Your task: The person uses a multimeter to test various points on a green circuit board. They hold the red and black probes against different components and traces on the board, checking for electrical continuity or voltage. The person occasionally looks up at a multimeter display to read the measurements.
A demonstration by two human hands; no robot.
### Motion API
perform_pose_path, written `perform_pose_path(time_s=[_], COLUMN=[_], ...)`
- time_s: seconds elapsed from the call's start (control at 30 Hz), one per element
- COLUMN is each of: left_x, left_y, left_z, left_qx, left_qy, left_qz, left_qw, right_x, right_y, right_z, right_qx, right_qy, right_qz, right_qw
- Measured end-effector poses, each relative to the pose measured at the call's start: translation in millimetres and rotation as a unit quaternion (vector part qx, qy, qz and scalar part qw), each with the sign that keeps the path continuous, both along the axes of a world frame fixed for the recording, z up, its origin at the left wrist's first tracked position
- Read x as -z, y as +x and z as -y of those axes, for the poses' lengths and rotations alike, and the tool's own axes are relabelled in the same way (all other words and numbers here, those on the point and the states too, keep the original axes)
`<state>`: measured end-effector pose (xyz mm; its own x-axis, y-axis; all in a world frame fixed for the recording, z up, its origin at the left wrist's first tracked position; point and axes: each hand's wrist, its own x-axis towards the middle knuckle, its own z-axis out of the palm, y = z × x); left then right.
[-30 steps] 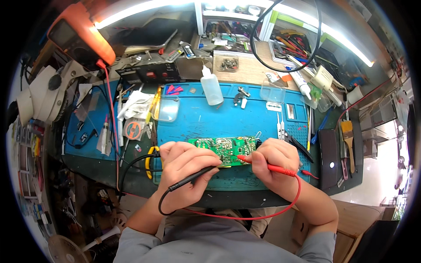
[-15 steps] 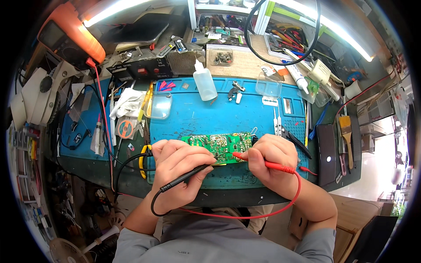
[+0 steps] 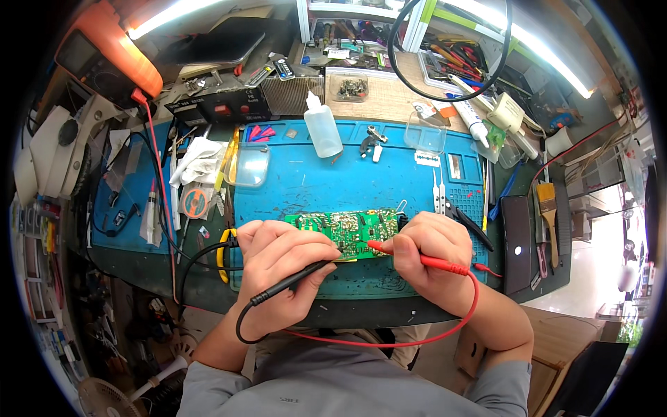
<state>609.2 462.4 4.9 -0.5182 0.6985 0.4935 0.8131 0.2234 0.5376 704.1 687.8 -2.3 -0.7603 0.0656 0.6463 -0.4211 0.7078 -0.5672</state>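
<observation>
A green circuit board (image 3: 345,229), solder side up, is held above the blue work mat (image 3: 292,177). My left hand (image 3: 281,267) is closed around a black multimeter probe (image 3: 288,281), its fingers also at the board's left end; the black tip is hidden at the fingers. My right hand (image 3: 432,257) pinches a red multimeter probe (image 3: 443,264), whose tip points left onto the board's lower middle. The right fingers are at the board's right end. A red lead runs from the red probe in a loop below both hands. At upper left stands the orange multimeter (image 3: 111,52).
Beyond the board stand a white squeeze bottle (image 3: 323,128) and a clear plastic box (image 3: 250,165). Tweezers (image 3: 438,191) and black-handled pliers (image 3: 470,227) lie to the right, near a brush (image 3: 547,219). Yellow-handled pliers (image 3: 223,258) lie beside my left hand.
Both hands, the probes and the board keep nearly the same place. The view has shifted very slightly, so the bench's left side sits a little further left.
</observation>
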Motion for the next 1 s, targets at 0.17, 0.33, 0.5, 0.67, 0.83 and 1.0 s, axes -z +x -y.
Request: perform_pose_path(time_s=[0.17, 0.33, 0.5, 0.67, 0.83, 1.0], left_x=[0.4, -0.6, -0.2, -0.5, -0.4, -0.4], left_y=[0.3, 0.6, 0.5, 0.3, 0.4, 0.3], left_z=[0.1, 0.2, 0.6, 0.1, 0.2, 0.4], left_qx=[0.0, 0.003, 0.004, 0.002, 0.0, 0.0], left_qy=[-0.004, -0.002, -0.004, -0.005, -0.007, -0.007], left_qz=[0.003, 0.004, 0.005, 0.004, 0.003, 0.0], left_qw=[1.0, 1.0, 1.0, 1.0, 1.0, 1.0], right_x=[0.3, -1.2, -0.1, -0.9, -0.4, -0.8], right_y=[-0.1, -0.2, 0.2, 0.3, 0.6, 1.1], right_z=[0.1, -0.2, -0.6, -1.2, -1.1, -1.5], right_qx=[0.0, 0.002, 0.0, 0.0, 0.002, 0.0], right_qy=[0.001, 0.009, 0.005, 0.007, 0.01, 0.008], right_qz=[-0.001, -0.002, 0.001, 0.003, 0.002, 0.008], right_qw=[1.0, 1.0, 1.0, 1.0, 1.0, 1.0])
